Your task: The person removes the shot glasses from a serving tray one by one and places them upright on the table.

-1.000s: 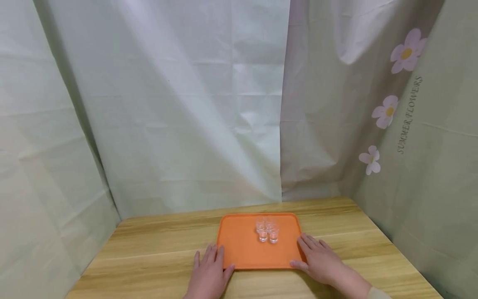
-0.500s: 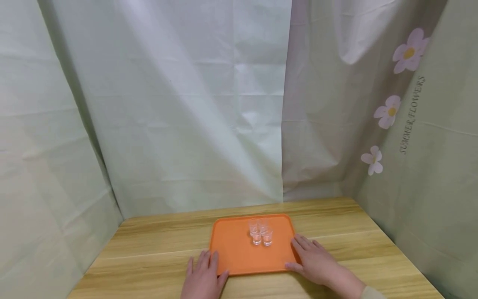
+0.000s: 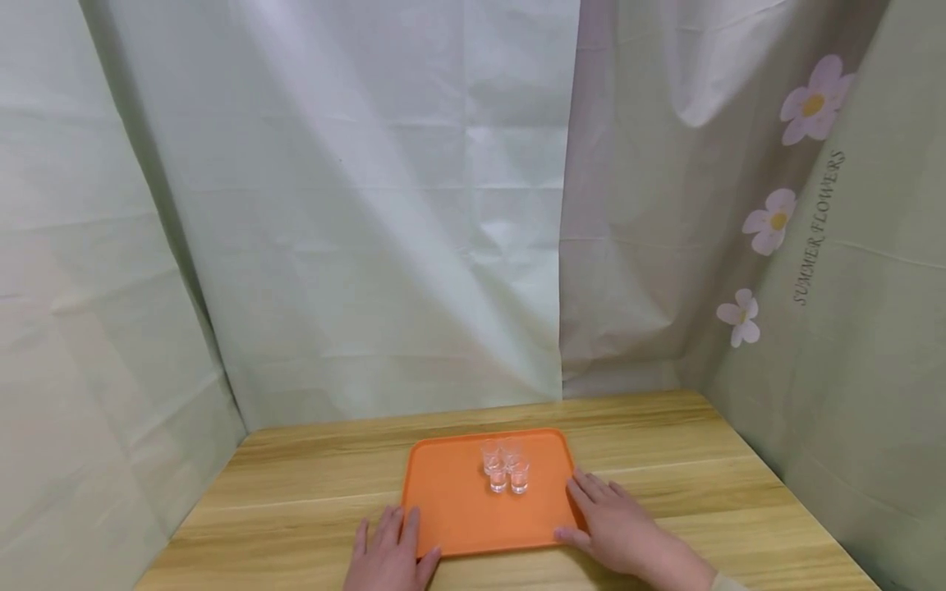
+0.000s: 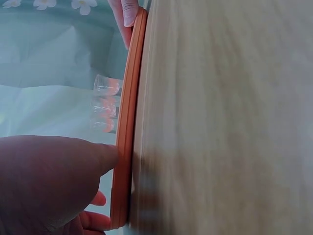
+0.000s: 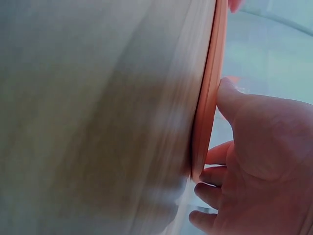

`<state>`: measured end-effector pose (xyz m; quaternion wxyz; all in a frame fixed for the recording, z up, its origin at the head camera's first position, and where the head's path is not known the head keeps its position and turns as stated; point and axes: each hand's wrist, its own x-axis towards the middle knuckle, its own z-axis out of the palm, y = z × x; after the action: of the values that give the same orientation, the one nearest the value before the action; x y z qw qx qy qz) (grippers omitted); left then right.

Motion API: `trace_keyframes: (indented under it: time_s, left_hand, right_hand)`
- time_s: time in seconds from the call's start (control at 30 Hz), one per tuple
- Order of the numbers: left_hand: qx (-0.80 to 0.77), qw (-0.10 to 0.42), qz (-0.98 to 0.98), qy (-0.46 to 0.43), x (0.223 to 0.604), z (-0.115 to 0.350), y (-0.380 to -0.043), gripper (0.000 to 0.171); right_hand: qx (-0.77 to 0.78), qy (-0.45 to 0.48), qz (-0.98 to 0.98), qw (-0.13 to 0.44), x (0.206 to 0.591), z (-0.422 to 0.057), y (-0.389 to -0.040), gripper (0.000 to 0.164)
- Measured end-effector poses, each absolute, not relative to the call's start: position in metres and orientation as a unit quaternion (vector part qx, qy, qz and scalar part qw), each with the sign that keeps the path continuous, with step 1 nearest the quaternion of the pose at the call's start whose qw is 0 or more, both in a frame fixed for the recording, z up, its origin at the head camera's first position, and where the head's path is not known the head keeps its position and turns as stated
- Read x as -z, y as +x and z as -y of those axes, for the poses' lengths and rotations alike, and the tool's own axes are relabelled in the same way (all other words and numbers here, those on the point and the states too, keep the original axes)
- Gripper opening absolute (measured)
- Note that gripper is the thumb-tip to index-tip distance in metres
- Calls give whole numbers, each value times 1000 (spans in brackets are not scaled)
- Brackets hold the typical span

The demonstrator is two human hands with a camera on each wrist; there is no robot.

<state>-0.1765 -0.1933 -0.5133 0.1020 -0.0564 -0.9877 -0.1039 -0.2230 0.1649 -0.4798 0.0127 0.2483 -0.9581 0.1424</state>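
An orange rectangular tray (image 3: 458, 517) lies on the wooden table. Several small clear shot glasses (image 3: 520, 478) stand upright in a cluster on it, right of its middle and towards the far side. My left hand (image 3: 388, 554) rests on the tray's near left corner, thumb at the front rim and fingers spread along the left side. At the near right corner, my right hand (image 3: 613, 525) touches the tray the same way, its fingers mostly straight. The left wrist view shows the left thumb (image 4: 105, 156) against the tray's rim; the right thumb (image 5: 227, 95) does likewise in the right wrist view.
Pale green curtains (image 3: 369, 246) hang behind the table (image 3: 310, 484) and along both sides. Printed flowers (image 3: 769, 222) and lettering mark the right-hand curtain. The tray's far rim lies close to the table's back edge.
The tray has slid left and towards me, with both hands staying at its near corners. It has turned slightly, and the glasses have travelled along with it, still upright.
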Motion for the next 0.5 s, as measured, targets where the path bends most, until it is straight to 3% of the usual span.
trace_keyframes:
  time_s: [0.5]
  left_hand:
    - [124, 95, 987, -46, 501, 196, -180, 69]
  right_hand:
    - [-192, 243, 951, 21, 479, -164, -223, 87]
